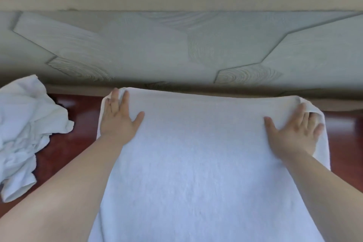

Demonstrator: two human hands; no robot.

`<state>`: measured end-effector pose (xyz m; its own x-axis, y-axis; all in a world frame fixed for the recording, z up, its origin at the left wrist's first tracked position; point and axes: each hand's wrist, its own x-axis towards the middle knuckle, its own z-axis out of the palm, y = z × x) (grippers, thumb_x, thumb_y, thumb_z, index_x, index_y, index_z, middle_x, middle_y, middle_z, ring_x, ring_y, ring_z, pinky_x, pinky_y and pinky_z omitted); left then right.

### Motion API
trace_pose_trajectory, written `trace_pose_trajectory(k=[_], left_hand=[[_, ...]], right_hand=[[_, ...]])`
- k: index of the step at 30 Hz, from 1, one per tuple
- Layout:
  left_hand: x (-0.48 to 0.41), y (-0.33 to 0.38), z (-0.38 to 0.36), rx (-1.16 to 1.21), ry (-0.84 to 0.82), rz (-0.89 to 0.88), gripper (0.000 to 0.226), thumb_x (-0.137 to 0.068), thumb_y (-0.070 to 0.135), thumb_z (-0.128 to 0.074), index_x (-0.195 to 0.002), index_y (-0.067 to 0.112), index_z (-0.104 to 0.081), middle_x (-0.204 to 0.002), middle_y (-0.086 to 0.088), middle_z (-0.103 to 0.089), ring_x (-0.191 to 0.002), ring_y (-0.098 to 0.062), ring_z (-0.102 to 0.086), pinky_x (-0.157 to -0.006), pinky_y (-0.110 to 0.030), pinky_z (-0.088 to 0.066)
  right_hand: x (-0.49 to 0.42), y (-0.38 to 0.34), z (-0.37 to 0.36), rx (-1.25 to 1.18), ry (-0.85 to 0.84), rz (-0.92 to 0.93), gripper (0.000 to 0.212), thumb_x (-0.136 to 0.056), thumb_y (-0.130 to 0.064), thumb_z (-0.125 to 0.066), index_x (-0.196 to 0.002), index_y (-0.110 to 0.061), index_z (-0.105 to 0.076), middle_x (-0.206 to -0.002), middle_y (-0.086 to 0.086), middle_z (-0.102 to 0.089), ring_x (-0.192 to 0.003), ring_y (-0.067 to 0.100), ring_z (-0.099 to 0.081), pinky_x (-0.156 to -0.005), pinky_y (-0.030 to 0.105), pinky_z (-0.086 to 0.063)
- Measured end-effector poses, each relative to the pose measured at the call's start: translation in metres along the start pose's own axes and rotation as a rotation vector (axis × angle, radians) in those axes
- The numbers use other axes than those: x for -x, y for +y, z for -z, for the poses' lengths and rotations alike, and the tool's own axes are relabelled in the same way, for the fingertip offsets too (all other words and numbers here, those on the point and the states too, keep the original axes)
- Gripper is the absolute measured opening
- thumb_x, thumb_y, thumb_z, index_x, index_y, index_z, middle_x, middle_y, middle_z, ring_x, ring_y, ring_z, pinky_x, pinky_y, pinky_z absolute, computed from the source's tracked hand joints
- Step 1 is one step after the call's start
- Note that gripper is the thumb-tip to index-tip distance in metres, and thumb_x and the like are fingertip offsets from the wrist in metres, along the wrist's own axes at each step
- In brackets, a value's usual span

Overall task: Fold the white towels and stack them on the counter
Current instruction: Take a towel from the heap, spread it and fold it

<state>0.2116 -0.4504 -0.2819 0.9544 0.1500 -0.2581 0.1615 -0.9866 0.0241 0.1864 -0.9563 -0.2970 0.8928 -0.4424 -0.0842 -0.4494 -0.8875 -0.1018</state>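
A white towel [204,163] lies spread on the red-brown counter [74,143], filling the middle of the view from 12 o'clock down to 6 o'clock and running off the bottom edge. Its far edge sits just before the grey patterned wall [176,49].

The left hand [117,120] rests at the towel's far-left corner, about 10 o'clock from the towel's middle. Its palm lies flat on the cloth, fingers spread apart and pointing toward the wall, thumb angled out to 3 o'clock. The corner of the cloth curls up around the fingertips; whether any cloth is pinched there cannot be told.

The right hand [292,129] rests at the far-right corner, about 2 o'clock from the towel's middle. Its palm is also flat, fingers apart, thumb out toward 9 o'clock. The towel's edge rolls up and over just beyond the fingertips, and a fold of cloth hangs past the hand at 3 o'clock.

A crumpled heap [21,133] of white towels lies on the counter at 9 o'clock, apart from the left forearm and the spread towel.
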Motion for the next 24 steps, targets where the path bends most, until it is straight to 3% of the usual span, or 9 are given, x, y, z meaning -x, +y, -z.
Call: trace_pose_trajectory(k=[4, 6, 9, 14, 18, 20, 22, 24], left_hand=[[-0.001, 0.002, -0.001, -0.036, 0.049, -0.022, 0.094, -0.092, 0.071, -0.019, -0.164, 0.012, -0.011, -0.169, -0.020, 0.011, -0.155, -0.033, 0.005, -0.128, -0.040, 0.005], [-0.003, 0.003, -0.001, -0.050, 0.048, 0.000, 0.088, -0.092, 0.069, -0.021, -0.164, 0.017, -0.014, -0.168, -0.022, 0.014, -0.154, -0.037, 0.008, -0.127, -0.041, 0.008], [-0.005, 0.002, -0.004, -0.097, 0.019, 0.023, 0.078, -0.094, 0.067, -0.018, -0.163, 0.030, -0.010, -0.170, -0.014, 0.015, -0.154, -0.047, 0.005, -0.127, -0.050, 0.004], [-0.006, 0.002, -0.003, -0.167, 0.040, 0.010, 0.071, -0.100, 0.059, -0.012, -0.164, 0.028, -0.006, -0.173, -0.002, 0.001, -0.156, -0.040, 0.007, -0.126, -0.053, 0.008], [0.024, 0.025, 0.001, -0.133, 0.062, 0.015, 0.066, -0.105, 0.050, -0.019, -0.165, 0.026, -0.006, -0.173, -0.003, 0.003, -0.157, -0.032, 0.009, -0.126, -0.052, 0.009], [0.057, 0.032, -0.004, 0.027, 0.036, -0.093, 0.066, -0.105, 0.051, -0.016, -0.164, 0.025, -0.006, -0.172, -0.001, 0.009, -0.158, -0.022, 0.013, -0.127, -0.043, 0.009], [0.097, 0.026, -0.015, 0.111, -0.030, -0.186, 0.068, -0.104, 0.055, -0.014, -0.164, 0.026, -0.002, -0.171, 0.003, 0.015, -0.156, -0.015, 0.018, -0.128, -0.037, 0.007], [0.129, 0.009, -0.029, 0.124, -0.073, -0.164, 0.071, -0.103, 0.056, -0.016, -0.164, 0.026, 0.001, -0.171, 0.005, 0.018, -0.156, -0.013, 0.019, -0.129, -0.038, 0.003]], right_hand=[[0.001, 0.001, 0.006, -0.017, -0.058, -0.018, 0.101, -0.087, -0.082, -0.032, -0.161, -0.020, -0.002, -0.168, 0.010, -0.016, -0.156, 0.023, -0.002, -0.125, 0.052, -0.002], [-0.001, 0.002, 0.007, -0.008, -0.079, -0.006, 0.095, -0.088, -0.081, -0.030, -0.160, -0.026, -0.003, -0.170, 0.006, -0.005, -0.157, 0.023, 0.003, -0.126, 0.053, -0.001], [-0.002, 0.003, 0.006, 0.011, -0.095, -0.012, 0.090, -0.089, -0.079, -0.030, -0.160, -0.028, -0.009, -0.170, 0.006, -0.005, -0.157, 0.023, 0.004, -0.126, 0.054, -0.002], [-0.006, 0.000, 0.007, 0.035, -0.136, 0.001, 0.086, -0.091, -0.076, -0.026, -0.161, -0.027, -0.012, -0.171, 0.010, -0.004, -0.157, 0.026, 0.004, -0.125, 0.056, 0.000], [0.009, -0.013, 0.018, 0.025, -0.177, 0.009, 0.084, -0.093, -0.066, -0.012, -0.163, -0.019, -0.010, -0.171, 0.010, -0.002, -0.157, 0.031, 0.007, -0.123, 0.061, 0.004], [0.036, -0.046, 0.023, -0.018, -0.176, 0.133, 0.081, -0.096, -0.060, -0.013, -0.163, -0.014, -0.013, -0.171, 0.007, -0.004, -0.157, 0.031, 0.004, -0.124, 0.059, 0.003], [0.083, -0.093, 0.022, -0.023, -0.205, 0.406, 0.076, -0.099, -0.057, -0.015, -0.163, -0.016, -0.011, -0.172, 0.006, -0.003, -0.158, 0.029, 0.006, -0.126, 0.054, 0.003], [0.135, -0.141, 0.013, -0.042, -0.302, 0.697, 0.072, -0.102, -0.057, -0.013, -0.164, -0.021, -0.006, -0.172, 0.003, 0.002, -0.157, 0.026, 0.013, -0.127, 0.051, 0.004]])
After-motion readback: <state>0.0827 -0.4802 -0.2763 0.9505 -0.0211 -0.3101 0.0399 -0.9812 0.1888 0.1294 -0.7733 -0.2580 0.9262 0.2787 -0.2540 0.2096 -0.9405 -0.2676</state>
